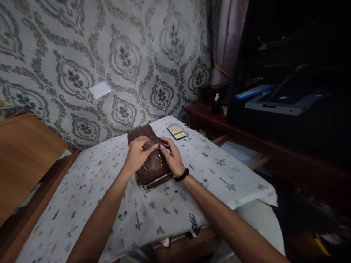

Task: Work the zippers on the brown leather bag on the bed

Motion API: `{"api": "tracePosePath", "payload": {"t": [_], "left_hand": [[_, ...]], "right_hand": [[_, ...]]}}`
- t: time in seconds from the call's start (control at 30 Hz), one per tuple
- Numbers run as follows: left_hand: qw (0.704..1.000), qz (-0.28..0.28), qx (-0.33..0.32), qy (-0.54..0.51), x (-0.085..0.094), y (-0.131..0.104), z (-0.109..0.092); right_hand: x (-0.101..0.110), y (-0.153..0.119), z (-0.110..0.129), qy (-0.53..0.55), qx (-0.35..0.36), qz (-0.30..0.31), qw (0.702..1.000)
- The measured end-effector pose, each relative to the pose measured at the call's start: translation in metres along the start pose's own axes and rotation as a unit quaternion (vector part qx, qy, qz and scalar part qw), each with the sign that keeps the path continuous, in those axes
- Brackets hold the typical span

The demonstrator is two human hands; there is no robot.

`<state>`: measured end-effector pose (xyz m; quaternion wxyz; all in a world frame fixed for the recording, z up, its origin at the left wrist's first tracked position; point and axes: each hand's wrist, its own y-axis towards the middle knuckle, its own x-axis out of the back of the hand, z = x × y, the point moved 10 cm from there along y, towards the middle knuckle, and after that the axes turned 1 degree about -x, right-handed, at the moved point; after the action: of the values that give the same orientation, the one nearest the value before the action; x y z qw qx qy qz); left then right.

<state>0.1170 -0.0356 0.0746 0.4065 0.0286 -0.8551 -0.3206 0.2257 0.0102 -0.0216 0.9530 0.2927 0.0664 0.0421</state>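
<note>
A dark brown leather bag (146,175) with gold zippers lies on the cloth-covered table. My left hand (138,153) rests on the bag's left side, its thumb reaching toward the small front pocket (154,162). From the right, my right hand (172,156), with a black band at the wrist, meets it at the top of that pocket. The fingertips of both hands pinch at the pocket's zipped edge. What exactly lies between them is too small to make out. A phone (177,132) with a lit screen lies behind the bag to the right.
The patterned white cloth (95,190) covers the table. A wooden panel (30,157) stands at the left, patterned wallpaper behind. At the right are a dark red shelf (211,122) with a small dropper bottle (216,104) and a large dark screen. A white round seat (257,223) sits below the table edge.
</note>
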Motion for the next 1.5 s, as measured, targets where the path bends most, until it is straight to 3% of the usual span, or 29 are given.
{"api": "tracePosePath", "payload": {"t": [0.17, 0.3, 0.43, 0.53, 1.0, 1.2, 1.4, 1.5], "left_hand": [[0.999, -0.004, -0.006, 0.034, 0.001, 0.000, -0.006], [0.997, -0.030, -0.003, 0.068, 0.020, -0.002, -0.006], [0.991, -0.048, 0.042, 0.114, 0.044, -0.008, 0.014], [0.992, -0.052, 0.078, 0.083, 0.052, -0.014, 0.031], [0.990, -0.124, 0.044, 0.049, 0.053, -0.039, 0.035], [0.985, -0.158, 0.071, 0.027, 0.054, -0.042, 0.041], [0.972, -0.174, 0.142, -0.072, 0.045, -0.044, 0.059], [0.974, -0.173, 0.136, -0.057, 0.046, -0.044, 0.055]], "right_hand": [[0.003, 0.001, -0.002, 0.016, -0.017, 0.001, 1.000], [-0.001, -0.002, 0.005, -0.020, 0.006, 0.019, 1.000], [-0.009, -0.009, 0.020, -0.099, 0.072, 0.030, 0.992], [-0.013, -0.012, 0.023, -0.132, 0.097, 0.031, 0.986], [-0.009, -0.014, 0.029, -0.158, 0.128, 0.020, 0.979], [-0.004, -0.013, 0.037, -0.131, 0.147, -0.003, 0.980], [-0.002, -0.007, 0.030, -0.081, 0.105, -0.026, 0.991], [-0.001, -0.004, 0.026, -0.061, 0.090, -0.038, 0.993]]}}
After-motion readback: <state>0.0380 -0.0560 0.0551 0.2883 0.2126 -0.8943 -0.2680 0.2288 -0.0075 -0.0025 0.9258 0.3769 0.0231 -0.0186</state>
